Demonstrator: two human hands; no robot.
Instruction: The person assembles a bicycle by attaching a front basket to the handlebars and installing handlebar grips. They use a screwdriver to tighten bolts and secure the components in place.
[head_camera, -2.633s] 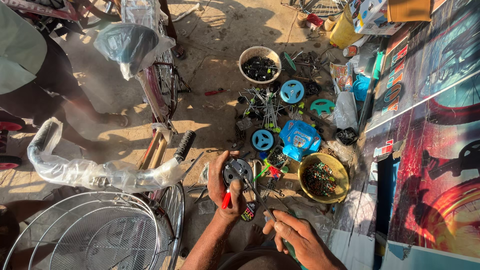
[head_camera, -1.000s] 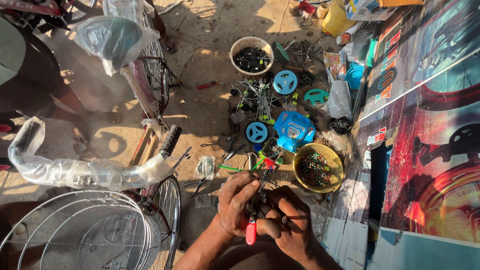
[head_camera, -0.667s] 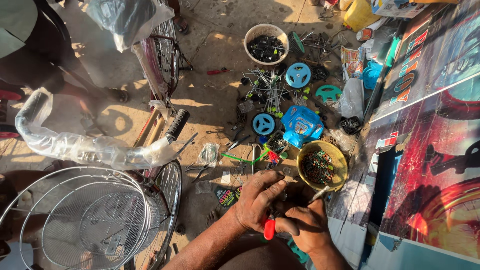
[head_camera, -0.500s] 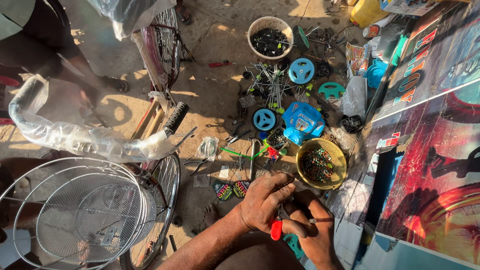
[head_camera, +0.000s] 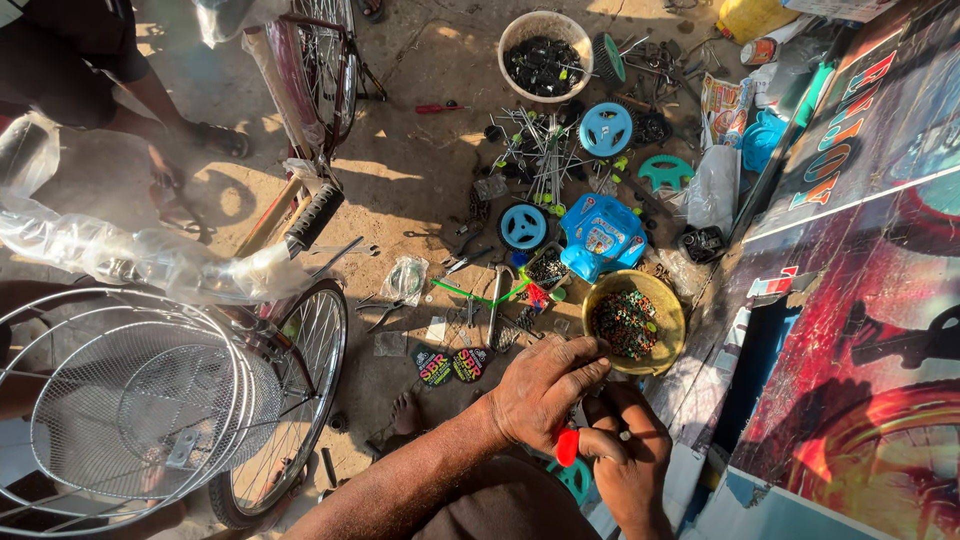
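Left hand (head_camera: 540, 390) and right hand (head_camera: 625, 460) meet low in the head view, over the dusty concrete floor (head_camera: 420, 170). Left grip curled and pressed together over a small part that is mostly hidden, fingertips just beside the rim of the round yellow plastic bowl (head_camera: 662, 305). Right grip pinched round a thin tool with a small red plastic handle end (head_camera: 567, 446), which pokes out between the two hands; what the tool tip touches cannot be told. The yellow bowl holds a heap of small multicoloured beads or fittings (head_camera: 625, 322). Further up, a round white plastic tub (head_camera: 520, 30) is full of small black parts (head_camera: 540, 68). Between the two containers lie a blue plastic toy-like housing (head_camera: 600, 235), a small blue plastic wheel (head_camera: 523, 226), a larger blue plastic wheel (head_camera: 606, 128), a teal plastic wheel (head_camera: 666, 173) and a loose bundle of thin metal spokes (head_camera: 545, 150). A small clear plastic bag (head_camera: 404, 280) lies on the floor near a bicycle wheel (head_camera: 290, 400). Left of that, a silver wire bicycle basket (head_camera: 120, 400) and a handlebar wrapped in clear plastic film (head_camera: 150, 260) with a black rubber grip (head_camera: 313, 217). Another person's leg (head_camera: 165, 100) stands at top left, well apart from the hands.
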